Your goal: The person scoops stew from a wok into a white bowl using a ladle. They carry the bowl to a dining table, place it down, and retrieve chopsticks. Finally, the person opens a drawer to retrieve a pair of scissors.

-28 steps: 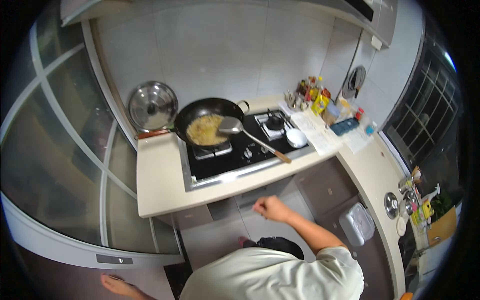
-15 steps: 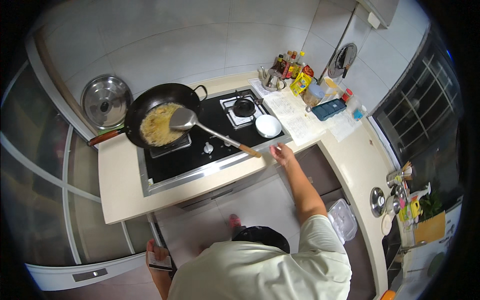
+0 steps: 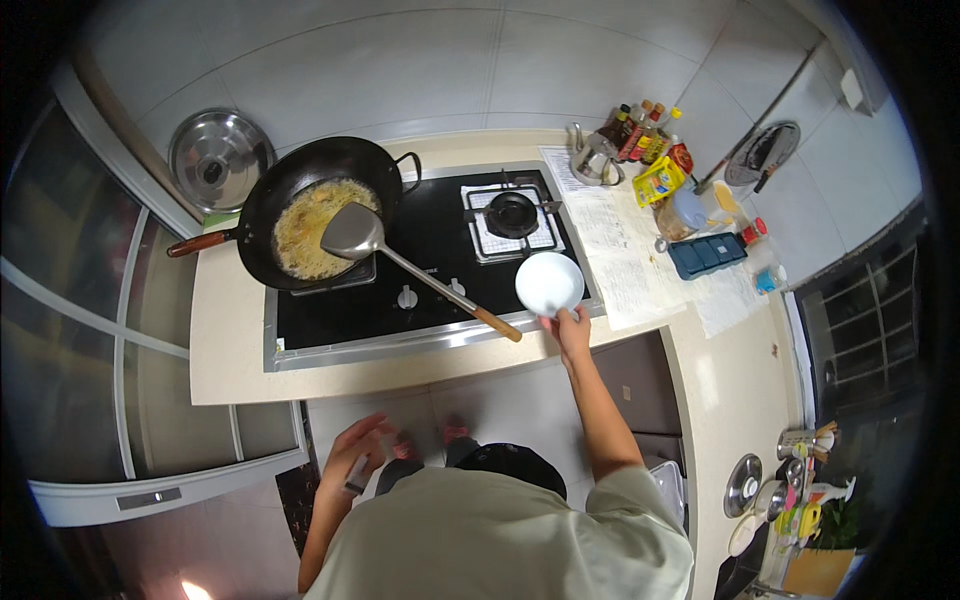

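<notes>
My right hand [image 3: 570,330] grips the near rim of a white bowl [image 3: 549,282] at the front right of the black hob. Fingertips and thumb show just below the rim. My left hand [image 3: 355,450] is low in front of the counter, slightly blurred, its fingers stretched out. A small flat grey thing shows by its palm and wrist; I cannot make out what it is. A dark wok [image 3: 262,215] with bubbling yellowish food [image 3: 305,235] sits on the left burner. A steel spatula [image 3: 400,262] rests in it, its wooden handle reaching over the hob's front edge.
A bare burner [image 3: 510,214] is behind the bowl. A steel lid [image 3: 219,160] leans on the wall at the left. A metal pot [image 3: 597,160], sauce bottles [image 3: 640,135], a yellow packet [image 3: 659,182] and a dark blue box [image 3: 705,255] line the right side.
My right hand has reached the bowl and closed on its rim; the bowl looks slightly tilted. My left hand has risen from lower left toward the body's front. The view has shifted.
</notes>
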A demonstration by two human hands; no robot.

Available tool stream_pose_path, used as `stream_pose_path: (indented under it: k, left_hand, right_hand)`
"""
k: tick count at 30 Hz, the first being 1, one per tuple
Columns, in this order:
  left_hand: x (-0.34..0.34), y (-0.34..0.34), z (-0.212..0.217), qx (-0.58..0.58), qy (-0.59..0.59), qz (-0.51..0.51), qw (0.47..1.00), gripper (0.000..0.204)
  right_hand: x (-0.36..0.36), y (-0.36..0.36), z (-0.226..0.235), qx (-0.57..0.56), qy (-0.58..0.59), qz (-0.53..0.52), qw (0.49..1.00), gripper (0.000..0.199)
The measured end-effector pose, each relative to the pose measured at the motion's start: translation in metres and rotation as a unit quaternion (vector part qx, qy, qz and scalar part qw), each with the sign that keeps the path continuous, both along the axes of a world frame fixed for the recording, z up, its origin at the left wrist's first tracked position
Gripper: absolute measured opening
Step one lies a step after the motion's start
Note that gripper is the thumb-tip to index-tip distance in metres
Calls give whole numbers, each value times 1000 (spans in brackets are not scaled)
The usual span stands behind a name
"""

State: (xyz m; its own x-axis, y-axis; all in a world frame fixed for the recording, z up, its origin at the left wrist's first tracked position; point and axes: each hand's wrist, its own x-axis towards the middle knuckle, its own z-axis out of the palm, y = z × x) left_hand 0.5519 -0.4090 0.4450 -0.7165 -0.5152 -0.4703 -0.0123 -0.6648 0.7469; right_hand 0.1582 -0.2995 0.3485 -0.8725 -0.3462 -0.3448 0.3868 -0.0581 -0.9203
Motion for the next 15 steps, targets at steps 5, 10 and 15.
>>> stream_pose_path:
  k: [5, 10, 15]
  left_hand:
    - [-59, -6, 16, -77, -46, -125, 988, 53]
    - [-53, -15, -7, -36, -33, -183, 982, 40]
    - [-27, -13, -13, -1, 6, -100, 995, 42]
  right_hand:
    - [83, 16, 100, -49, -93, 247, 963, 32]
    - [132, 12, 121, -44, -128, 412, 901, 35]
    - [150, -6, 117, -28, -106, 494, 863, 34]
